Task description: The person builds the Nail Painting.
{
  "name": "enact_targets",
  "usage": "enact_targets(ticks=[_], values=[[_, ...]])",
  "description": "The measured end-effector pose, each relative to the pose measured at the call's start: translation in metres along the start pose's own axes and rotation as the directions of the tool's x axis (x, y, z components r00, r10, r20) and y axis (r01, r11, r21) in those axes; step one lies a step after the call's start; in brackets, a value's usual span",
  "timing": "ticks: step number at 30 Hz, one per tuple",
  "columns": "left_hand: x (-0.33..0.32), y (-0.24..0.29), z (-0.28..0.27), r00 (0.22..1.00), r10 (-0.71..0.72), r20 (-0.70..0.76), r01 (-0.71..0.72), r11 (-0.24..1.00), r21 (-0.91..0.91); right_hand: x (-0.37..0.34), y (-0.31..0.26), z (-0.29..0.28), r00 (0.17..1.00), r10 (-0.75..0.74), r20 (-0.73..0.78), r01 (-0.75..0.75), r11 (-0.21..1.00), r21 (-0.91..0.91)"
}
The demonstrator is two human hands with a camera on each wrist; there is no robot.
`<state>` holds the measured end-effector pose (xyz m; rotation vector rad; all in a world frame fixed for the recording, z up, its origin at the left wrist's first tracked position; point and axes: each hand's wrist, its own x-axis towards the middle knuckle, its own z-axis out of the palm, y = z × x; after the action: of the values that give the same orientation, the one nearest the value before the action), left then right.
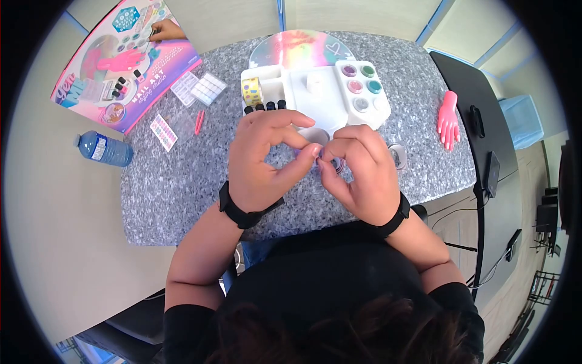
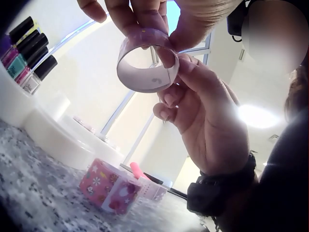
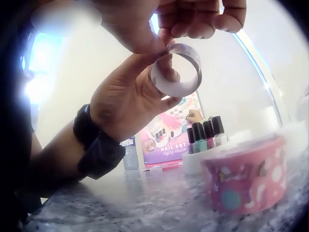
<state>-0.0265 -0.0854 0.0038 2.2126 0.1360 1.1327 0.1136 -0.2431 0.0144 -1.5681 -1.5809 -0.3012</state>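
Both hands meet at a small roll of tape with a white inner wall, held up above the table. The left hand pinches its rim between thumb and fingers; the right hand pinches the same edge beside it, fingertips close together. In the left wrist view the roll has a pinkish outside, and the right hand grips it from below. The right wrist view shows the roll with the left hand at its edge. Whether a tape end is lifted cannot be told.
Below the hands stands a pink patterned roll, with another roll to the right. Behind are a white tray with polish bottles and glitter pots, a box, a water bottle and a pink model hand.
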Motion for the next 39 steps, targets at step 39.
enact_targets(ticks=[39], values=[[0.001,-0.002,0.000,0.999,-0.002,0.037,0.003,0.999,-0.049,-0.012,0.011,-0.003,0.971,0.229,0.061,-0.224,0.799,0.559]])
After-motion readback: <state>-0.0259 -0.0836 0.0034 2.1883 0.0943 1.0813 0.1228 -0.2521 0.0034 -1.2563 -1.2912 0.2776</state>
